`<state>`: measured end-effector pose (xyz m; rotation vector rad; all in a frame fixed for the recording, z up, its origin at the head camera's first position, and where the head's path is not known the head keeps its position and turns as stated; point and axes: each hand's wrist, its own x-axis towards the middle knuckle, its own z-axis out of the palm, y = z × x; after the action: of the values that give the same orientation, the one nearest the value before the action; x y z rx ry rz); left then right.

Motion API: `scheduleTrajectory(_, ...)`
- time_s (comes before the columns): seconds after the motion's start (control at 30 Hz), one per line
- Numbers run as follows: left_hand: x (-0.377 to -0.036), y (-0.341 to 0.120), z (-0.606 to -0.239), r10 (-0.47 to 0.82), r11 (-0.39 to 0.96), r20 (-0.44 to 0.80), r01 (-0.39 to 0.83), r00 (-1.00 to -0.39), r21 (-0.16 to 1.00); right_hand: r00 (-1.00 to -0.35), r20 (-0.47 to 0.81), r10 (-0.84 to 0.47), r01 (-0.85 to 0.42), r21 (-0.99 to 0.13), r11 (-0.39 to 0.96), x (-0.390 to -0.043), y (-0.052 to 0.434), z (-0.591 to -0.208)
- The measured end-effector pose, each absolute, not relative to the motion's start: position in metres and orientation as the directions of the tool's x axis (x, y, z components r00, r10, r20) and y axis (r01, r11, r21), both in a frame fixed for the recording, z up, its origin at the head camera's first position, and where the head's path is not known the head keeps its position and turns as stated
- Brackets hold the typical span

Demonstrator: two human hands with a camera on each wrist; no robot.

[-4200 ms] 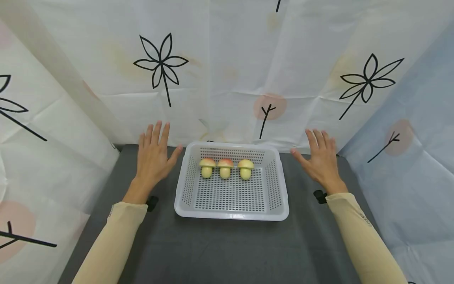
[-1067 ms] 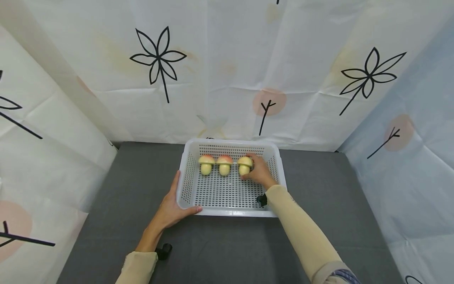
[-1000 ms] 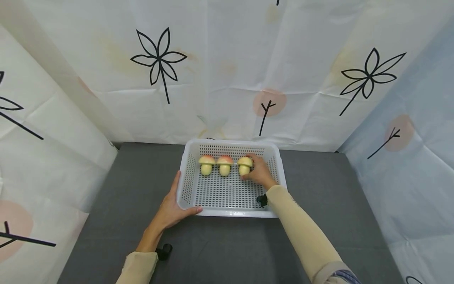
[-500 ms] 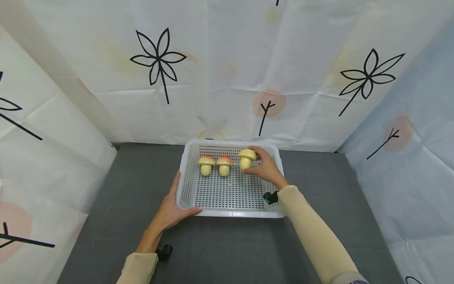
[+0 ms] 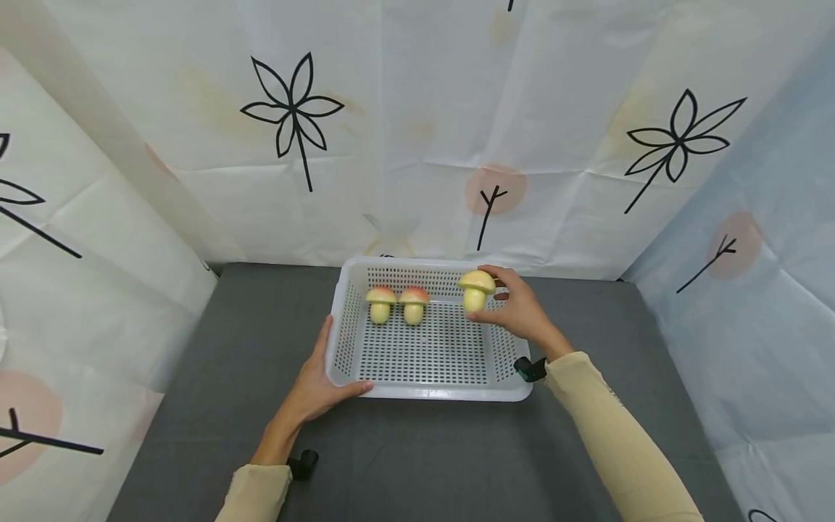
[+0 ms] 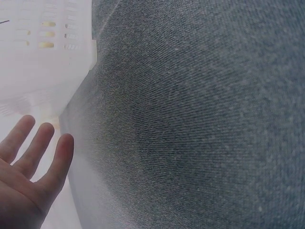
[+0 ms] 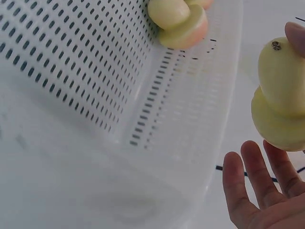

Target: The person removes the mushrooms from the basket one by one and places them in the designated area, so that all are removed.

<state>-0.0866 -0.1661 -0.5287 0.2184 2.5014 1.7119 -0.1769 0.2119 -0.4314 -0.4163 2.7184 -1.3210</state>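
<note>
Fingers of the right hand pinch a small, light-looking toy mushroom by its cap and stem above the basket, while the left hand clasps the rim.

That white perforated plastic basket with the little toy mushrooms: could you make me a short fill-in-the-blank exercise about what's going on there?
1. The right hand holds one yellow toy mushroom above the white perforated plastic basket, pinched between its ____.
2. ____ toy mushrooms stand on the basket floor.
3. The left hand holds the basket's near ____ corner.
4. The basket rests on a ____ cloth-covered table.

Missing words: fingers; Two; left; grey
</note>
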Motion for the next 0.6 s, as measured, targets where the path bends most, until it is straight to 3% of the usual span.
scheduleTrajectory(0.3,-0.077,-0.159,-0.491,0.195,0.363,-0.006,0.066,-0.981,0.929,-0.962,0.063,-0.267,-0.213,-0.786,0.580,-0.167,0.248,-0.416)
scheduleTrajectory(0.6,-0.077,-0.159,-0.488,0.198,0.350,-0.005,0.066,-0.980,0.934,-0.978,0.035,-0.207,-0.154,-0.789,0.595,-0.163,0.286,-0.413)
